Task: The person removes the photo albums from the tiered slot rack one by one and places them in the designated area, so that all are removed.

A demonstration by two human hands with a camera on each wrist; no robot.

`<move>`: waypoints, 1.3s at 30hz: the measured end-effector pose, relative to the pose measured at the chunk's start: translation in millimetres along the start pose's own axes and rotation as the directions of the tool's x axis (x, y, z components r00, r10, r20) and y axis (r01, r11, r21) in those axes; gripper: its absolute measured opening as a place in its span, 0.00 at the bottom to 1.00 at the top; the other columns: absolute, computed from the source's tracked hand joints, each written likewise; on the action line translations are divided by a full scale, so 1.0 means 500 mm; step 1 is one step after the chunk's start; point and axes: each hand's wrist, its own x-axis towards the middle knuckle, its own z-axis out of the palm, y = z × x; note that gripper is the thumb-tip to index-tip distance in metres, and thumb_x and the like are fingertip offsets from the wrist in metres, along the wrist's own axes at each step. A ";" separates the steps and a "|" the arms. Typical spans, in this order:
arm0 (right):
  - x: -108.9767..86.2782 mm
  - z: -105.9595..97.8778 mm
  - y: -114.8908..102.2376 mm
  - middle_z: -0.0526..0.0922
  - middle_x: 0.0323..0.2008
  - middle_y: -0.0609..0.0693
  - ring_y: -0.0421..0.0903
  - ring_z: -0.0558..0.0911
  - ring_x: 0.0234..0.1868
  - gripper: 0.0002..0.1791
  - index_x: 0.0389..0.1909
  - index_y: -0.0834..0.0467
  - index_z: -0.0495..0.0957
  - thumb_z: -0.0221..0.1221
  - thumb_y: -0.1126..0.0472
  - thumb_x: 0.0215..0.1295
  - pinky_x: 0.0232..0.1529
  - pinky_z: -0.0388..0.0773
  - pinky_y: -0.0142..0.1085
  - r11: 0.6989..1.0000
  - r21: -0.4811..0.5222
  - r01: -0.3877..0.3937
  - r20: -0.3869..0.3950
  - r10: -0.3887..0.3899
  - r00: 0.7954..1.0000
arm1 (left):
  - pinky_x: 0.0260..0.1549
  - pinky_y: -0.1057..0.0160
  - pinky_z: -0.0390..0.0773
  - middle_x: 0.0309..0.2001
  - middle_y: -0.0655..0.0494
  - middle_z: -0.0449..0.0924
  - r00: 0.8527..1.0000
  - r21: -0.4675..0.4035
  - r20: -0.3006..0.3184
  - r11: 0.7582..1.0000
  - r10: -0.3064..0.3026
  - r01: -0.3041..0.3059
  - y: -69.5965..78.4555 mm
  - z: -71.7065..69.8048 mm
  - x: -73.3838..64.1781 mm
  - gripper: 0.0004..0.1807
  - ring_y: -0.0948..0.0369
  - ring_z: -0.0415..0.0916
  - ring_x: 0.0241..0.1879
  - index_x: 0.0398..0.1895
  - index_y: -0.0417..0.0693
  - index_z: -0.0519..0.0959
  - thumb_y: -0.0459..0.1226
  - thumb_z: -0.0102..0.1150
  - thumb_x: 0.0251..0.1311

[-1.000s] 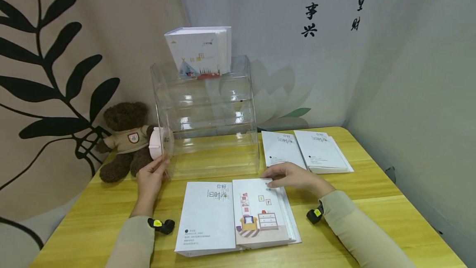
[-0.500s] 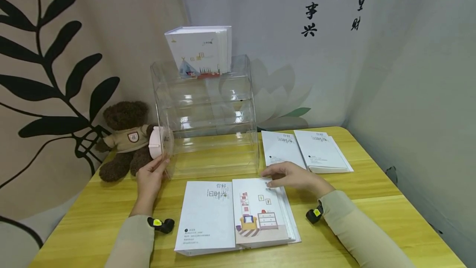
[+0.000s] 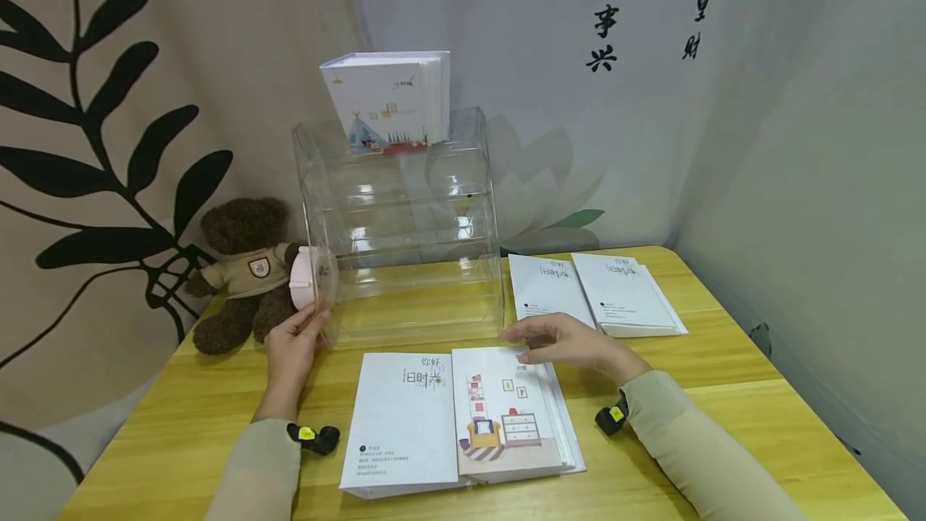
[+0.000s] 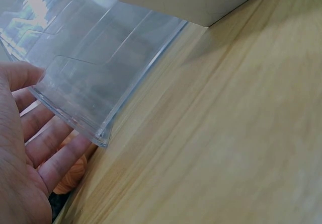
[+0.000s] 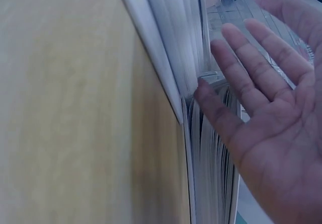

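A clear plastic rack [image 3: 412,320] with several stepped tiers stands at the back of the table. My left hand [image 3: 292,352] holds its lower left side edge; in the left wrist view the thumb lies on one face of the panel [image 4: 100,78] and the fingers behind it. A white book [image 3: 405,441] and a book with a furniture picture [image 3: 506,392] lie side by side in front. My right hand [image 3: 571,342] hovers at the far right end of the picture book. In the right wrist view its fingers [image 5: 256,65] spread apart, holding nothing.
A thick white album [image 3: 387,103] stands on the rack's top. Two white books [image 3: 553,288] lie behind my right hand. A brown teddy bear [image 3: 249,272] and a pink round object [image 3: 304,284] are left of the rack. A curtain hangs behind the table.
My right hand has shifted very slightly left above the book's far end. The left hand, rack and books have stayed in place.
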 end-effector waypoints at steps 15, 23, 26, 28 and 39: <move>0.002 -0.010 -0.013 0.82 0.57 0.60 0.59 0.79 0.59 0.17 0.59 0.59 0.80 0.62 0.59 0.72 0.58 0.77 0.38 0.999 0.039 -0.016 -0.106 0.020 0.994 | 0.28 0.71 0.82 0.53 0.52 0.84 1.000 -0.001 -0.003 1.000 0.013 -0.013 0.004 -0.003 0.006 0.25 0.69 0.82 0.37 0.60 0.53 0.83 0.51 0.69 0.62; 0.001 -0.025 -0.033 0.82 0.54 0.66 0.64 0.80 0.56 0.18 0.58 0.64 0.80 0.61 0.59 0.73 0.54 0.80 0.38 0.999 0.018 0.034 -0.190 -0.030 0.981 | 0.31 0.70 0.82 0.56 0.48 0.82 1.000 0.021 0.000 1.000 0.001 -0.001 -0.001 -0.004 0.002 0.26 0.75 0.80 0.37 0.61 0.55 0.82 0.52 0.68 0.62; 0.004 -0.035 -0.049 0.82 0.54 0.65 0.63 0.80 0.56 0.19 0.58 0.66 0.79 0.60 0.59 0.73 0.54 0.80 0.38 0.998 0.016 0.063 -0.231 -0.057 0.971 | 0.31 0.70 0.83 0.57 0.48 0.82 1.000 0.015 0.009 1.000 -0.011 0.010 -0.005 -0.005 0.000 0.27 0.75 0.80 0.37 0.62 0.54 0.82 0.52 0.68 0.62; 0.008 -0.043 -0.061 0.83 0.54 0.63 0.63 0.80 0.57 0.18 0.57 0.64 0.80 0.61 0.58 0.73 0.55 0.80 0.40 0.997 0.017 0.073 -0.261 -0.066 0.963 | 0.32 0.69 0.83 0.56 0.49 0.83 1.000 0.007 0.010 1.000 -0.008 0.008 -0.008 -0.005 0.001 0.27 0.74 0.80 0.37 0.62 0.54 0.82 0.52 0.69 0.62; 0.054 -0.071 -0.125 0.83 0.54 0.61 0.57 0.82 0.55 0.17 0.57 0.60 0.81 0.61 0.56 0.72 0.56 0.79 0.47 0.992 -0.023 0.123 -0.311 -0.125 0.942 | 0.28 0.67 0.83 0.51 0.54 0.86 0.999 -0.011 -0.007 0.999 0.038 -0.038 -0.010 -0.003 0.001 0.25 0.63 0.84 0.36 0.60 0.52 0.83 0.51 0.69 0.62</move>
